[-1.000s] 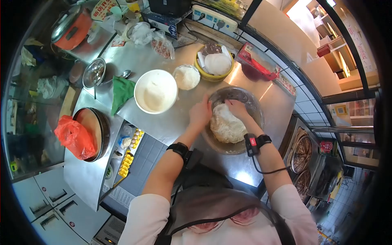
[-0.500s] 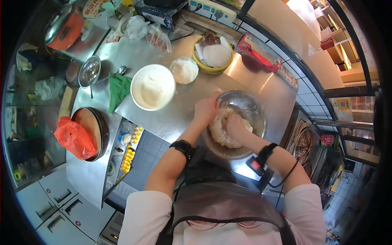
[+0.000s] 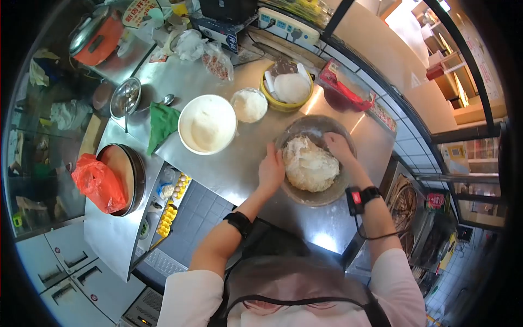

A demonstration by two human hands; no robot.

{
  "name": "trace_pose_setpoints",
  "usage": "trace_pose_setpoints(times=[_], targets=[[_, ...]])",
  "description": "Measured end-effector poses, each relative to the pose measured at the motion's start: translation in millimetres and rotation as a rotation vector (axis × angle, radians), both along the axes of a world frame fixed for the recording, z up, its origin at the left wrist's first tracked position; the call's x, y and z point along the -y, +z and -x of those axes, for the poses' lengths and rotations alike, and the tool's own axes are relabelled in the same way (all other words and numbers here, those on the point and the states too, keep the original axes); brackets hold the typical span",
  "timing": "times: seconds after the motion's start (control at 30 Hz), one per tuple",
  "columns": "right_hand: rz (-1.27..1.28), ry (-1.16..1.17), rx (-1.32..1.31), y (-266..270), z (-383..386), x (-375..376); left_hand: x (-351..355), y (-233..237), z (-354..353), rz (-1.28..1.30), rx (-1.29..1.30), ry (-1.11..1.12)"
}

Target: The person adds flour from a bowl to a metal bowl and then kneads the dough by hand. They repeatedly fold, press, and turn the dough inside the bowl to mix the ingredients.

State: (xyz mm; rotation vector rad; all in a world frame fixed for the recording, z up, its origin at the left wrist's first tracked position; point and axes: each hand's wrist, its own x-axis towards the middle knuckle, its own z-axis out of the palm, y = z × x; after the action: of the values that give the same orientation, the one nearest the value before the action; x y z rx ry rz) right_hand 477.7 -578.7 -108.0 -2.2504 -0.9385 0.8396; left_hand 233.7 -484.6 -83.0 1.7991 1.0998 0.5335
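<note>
A wide metal bowl (image 3: 344, 188) sits near the right end of the steel counter. Pale, rough-surfaced dough (image 3: 310, 168) lies in it as one lump, leaning towards the bowl's left and front. My left hand (image 3: 271, 170) grips the bowl's left rim, with its fingers along the outside. Inside the bowl, at the back right, my right hand (image 3: 339, 146) has its fingers curled together by the inner wall, apart from the dough's top. Whatever may be between those fingers is hidden.
Left of the bowl stand a white tub (image 3: 207, 124) and a small bowl of white powder (image 3: 249, 106). Behind are a yellow-rimmed basin (image 3: 289, 90) and a red-trimmed box (image 3: 344, 87). A green cloth (image 3: 162, 126) hangs at the counter edge (image 3: 188, 163).
My right hand has come out of the dough and moved to the bowl's back right wall. My left hand has shifted down along the left rim. The dough now shows whole.
</note>
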Motion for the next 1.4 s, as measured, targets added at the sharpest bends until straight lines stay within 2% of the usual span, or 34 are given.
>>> trace_pose_setpoints(times=[0.03,0.07,0.13,0.2,0.23,0.3,0.33,0.4,0.43,0.5,0.53,0.6,0.63,0.7,0.73,0.8,0.87,0.93,0.97,1.03,1.1,1.17,1.23,1.27,1.33,1.4], targets=[[-0.053,-0.155,-0.370,-37,-4,-9,1,-1,-1,-0.009,0.001,0.012],[0.009,-0.101,-0.428,-26,10,-32,1,-1,-3,-0.004,-0.009,0.014],[0.111,0.228,-0.006,-36,25,-67,-6,1,-8,-0.001,-0.025,0.025],[0.312,0.685,0.226,-61,38,-89,-10,3,-9,0.039,-0.055,0.019],[0.310,0.689,0.233,-62,44,-93,-14,1,-13,0.036,-0.050,0.024],[0.424,0.628,0.011,-4,79,-98,-20,-4,-13,-0.094,-0.060,0.016],[0.429,0.635,0.005,29,89,-97,-21,-6,-13,-0.087,-0.065,0.022],[0.520,0.879,-0.005,81,102,-97,-30,-5,-14,-0.082,-0.088,-0.055],[0.522,0.879,-0.010,64,92,-86,-32,-5,-13,-0.078,-0.091,-0.056],[0.103,0.988,0.024,20,59,-54,-34,1,-12,-0.065,-0.125,-0.053],[0.112,0.986,0.022,34,61,-45,-34,4,-12,-0.057,-0.123,-0.056],[0.264,0.588,0.058,78,74,-22,-35,10,-13,-0.052,-0.142,-0.082],[0.271,0.581,0.052,77,83,-5,-34,9,-14,-0.044,-0.144,-0.090],[-0.035,0.649,0.462,69,96,17,-38,9,-19,-0.101,-0.222,-0.127],[-0.034,0.647,0.454,59,98,23,-37,8,-19,-0.098,-0.229,-0.131],[-0.334,0.770,0.735,45,101,26,-38,6,-22,-0.125,-0.247,-0.173],[-0.350,0.815,0.798,37,99,22,-34,4,-23,-0.130,-0.265,-0.185],[-0.022,0.875,0.796,33,96,2,-41,4,-25,-0.149,-0.284,-0.174],[-0.025,0.876,0.795,26,93,-4,-42,5,-29,-0.139,-0.280,-0.183],[-0.335,0.756,0.846,11,79,-16,-49,7,-36,-0.139,-0.265,-0.193],[-0.334,0.745,0.866,11,69,-33,-57,10,-39,-0.127,-0.272,-0.187],[-0.323,0.734,0.867,13,72,-35,-54,14,-28,-0.124,-0.278,-0.204],[-0.102,0.752,0.656,17,69,-42,-49,22,-20,-0.127,-0.278,-0.213],[-0.107,0.756,0.660,21,63,-47,-34,26,-10,-0.059,-0.242,-0.176],[-0.020,0.614,0.404,40,38,-60,-13,20,5,0.011,-0.215,-0.140],[0.063,0.468,0.153,56,11,-75,-2,5,6,0.095,-0.077,-0.038]])
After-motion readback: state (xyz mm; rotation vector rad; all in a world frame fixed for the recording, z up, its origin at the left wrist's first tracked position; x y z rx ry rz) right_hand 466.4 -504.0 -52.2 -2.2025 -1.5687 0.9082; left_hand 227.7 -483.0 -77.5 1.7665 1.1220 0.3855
